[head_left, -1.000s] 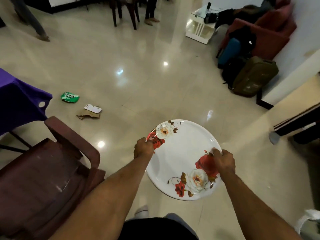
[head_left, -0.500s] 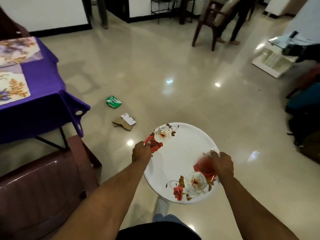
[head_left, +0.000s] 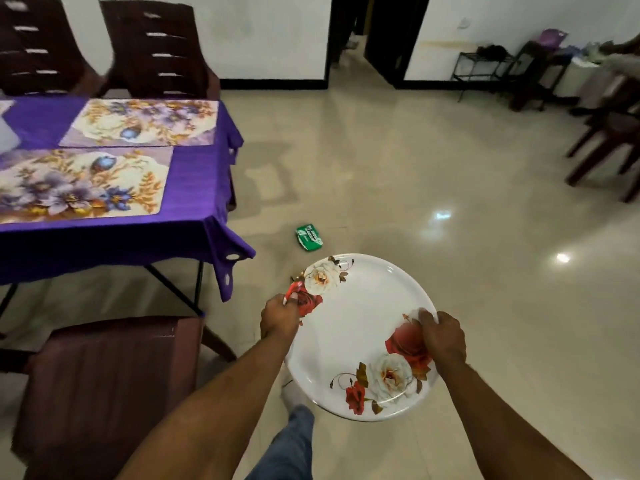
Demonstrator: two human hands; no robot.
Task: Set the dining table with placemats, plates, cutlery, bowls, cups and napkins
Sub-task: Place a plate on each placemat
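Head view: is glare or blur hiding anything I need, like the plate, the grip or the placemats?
Head view: the plate is sharp, with the left hand and right hand each gripping its rim; ceiling-light glare falls only on the floor; the two placemats are slightly soft but readable; the far chairs are smeared by motion blur, and wide-angle distortion bends the room's edges.

The plate (head_left: 356, 327) is white with red and cream roses at two rims. Left of it, the worktop's cloth (head_left: 194, 188) is purple, its two placemats (head_left: 79, 183) cream with violet-blue flowers and gold leaves. Beyond the plate lies a green packet (head_left: 309, 238), its print blurred.
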